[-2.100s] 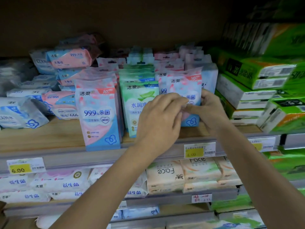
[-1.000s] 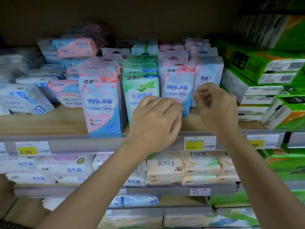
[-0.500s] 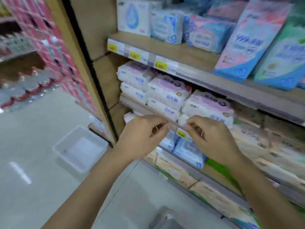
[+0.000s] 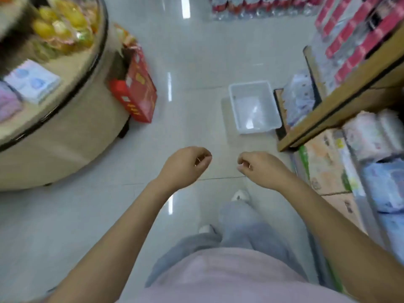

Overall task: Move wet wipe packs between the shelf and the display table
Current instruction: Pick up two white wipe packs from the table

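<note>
I am looking down at the floor between the round display table (image 4: pixel 65 101) on the left and the wooden shelf (image 4: pixel 341 101) on the right. A white and blue wet wipe pack (image 4: pixel 32 84) lies on the table beside a pink pack (image 4: pixel 8 104). More wipe packs (image 4: pixel 371 134) fill the shelf levels at right, blurred. My left hand (image 4: pixel 185 166) and my right hand (image 4: pixel 260 169) hover side by side over the floor. Their fingers are loosely curled and they hold nothing.
A white plastic bin (image 4: pixel 253 106) stands on the floor by the shelf end. A red carton (image 4: pixel 137 88) leans against the table's side. Yellow snack bags (image 4: pixel 63 25) sit on the table top. Bottled drinks (image 4: pixel 251 7) line the far floor. My feet are below.
My view has swung from the shelf's wipe packs down and left to the floor and table. Both hands came off the shelf with nothing in them.
</note>
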Demonstrator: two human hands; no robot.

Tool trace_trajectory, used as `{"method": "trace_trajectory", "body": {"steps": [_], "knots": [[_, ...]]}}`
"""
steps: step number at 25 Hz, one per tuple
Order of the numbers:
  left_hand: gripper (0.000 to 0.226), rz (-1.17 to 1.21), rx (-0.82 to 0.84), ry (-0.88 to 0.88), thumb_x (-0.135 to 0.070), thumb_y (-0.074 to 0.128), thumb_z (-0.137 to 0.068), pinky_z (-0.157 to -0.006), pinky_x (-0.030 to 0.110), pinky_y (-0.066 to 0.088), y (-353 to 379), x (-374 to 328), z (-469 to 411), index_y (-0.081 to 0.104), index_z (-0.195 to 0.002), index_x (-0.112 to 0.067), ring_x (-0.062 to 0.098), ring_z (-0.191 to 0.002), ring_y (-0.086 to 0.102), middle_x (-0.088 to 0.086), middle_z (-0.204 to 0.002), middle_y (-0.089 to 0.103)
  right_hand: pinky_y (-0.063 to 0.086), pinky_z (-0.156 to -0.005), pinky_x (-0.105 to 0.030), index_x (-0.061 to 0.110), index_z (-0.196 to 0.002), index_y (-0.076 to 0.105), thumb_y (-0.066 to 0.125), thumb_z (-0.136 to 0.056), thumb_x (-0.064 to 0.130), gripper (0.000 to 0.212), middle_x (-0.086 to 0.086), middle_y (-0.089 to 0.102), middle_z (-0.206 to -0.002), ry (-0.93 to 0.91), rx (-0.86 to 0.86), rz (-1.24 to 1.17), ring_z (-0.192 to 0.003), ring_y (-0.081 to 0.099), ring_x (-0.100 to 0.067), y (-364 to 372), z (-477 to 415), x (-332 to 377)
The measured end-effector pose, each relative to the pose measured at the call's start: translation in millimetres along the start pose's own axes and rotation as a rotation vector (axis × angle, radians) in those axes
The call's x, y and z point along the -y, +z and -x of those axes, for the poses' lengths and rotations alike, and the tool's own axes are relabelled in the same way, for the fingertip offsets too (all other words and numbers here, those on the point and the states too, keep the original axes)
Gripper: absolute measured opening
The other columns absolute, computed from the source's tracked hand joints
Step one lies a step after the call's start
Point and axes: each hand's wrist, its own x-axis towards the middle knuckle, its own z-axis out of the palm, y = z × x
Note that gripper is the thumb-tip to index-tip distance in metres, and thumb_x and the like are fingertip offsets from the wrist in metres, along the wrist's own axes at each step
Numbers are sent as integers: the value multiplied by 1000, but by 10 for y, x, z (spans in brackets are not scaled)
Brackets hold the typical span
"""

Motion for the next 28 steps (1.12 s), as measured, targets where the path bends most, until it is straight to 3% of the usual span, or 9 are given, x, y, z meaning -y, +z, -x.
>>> {"method": "trace_trajectory", "body": {"steps": [4,11,20,28], "knots": [[25,42,-26,-392,-30,47,-95,-81,30,47,-82,1051,543,63,-113,-22,15,-95,60,-5,-103,66,44,-76,-32,14,-117,56,46,-96,29,28,-4,63,-109,-263,189,91,-97,58,-24,190,-1064,928],[32,75,-89,-757,-31,43,-97,-83,28,44,-447,2260,712,55,-125,-22,17,-101,58,-1,-116,62,44,-81,-35,14,-123,53,45,-97,26,30,-9,60,-120,-571,323,362,-106,57,-29,570,-2686,1971],[29,108,-438,-920,-27,48,-94,-83,28,44,-1805,3410,505,58,-120,-22,16,-97,58,-4,-108,61,49,-83,-39,12,-125,51,44,-97,25,32,-10,59,-121,-707,603,578,-105,58,-30,910,-3809,2786],[33,188,-364,-877,-27,43,-96,-85,29,44,-2502,4672,334,54,-127,-21,19,-106,56,-1,-120,60,46,-85,-36,15,-125,51,46,-96,28,32,-7,59,-122,-626,661,614,-109,56,-28,1332,-4731,3907]]}}
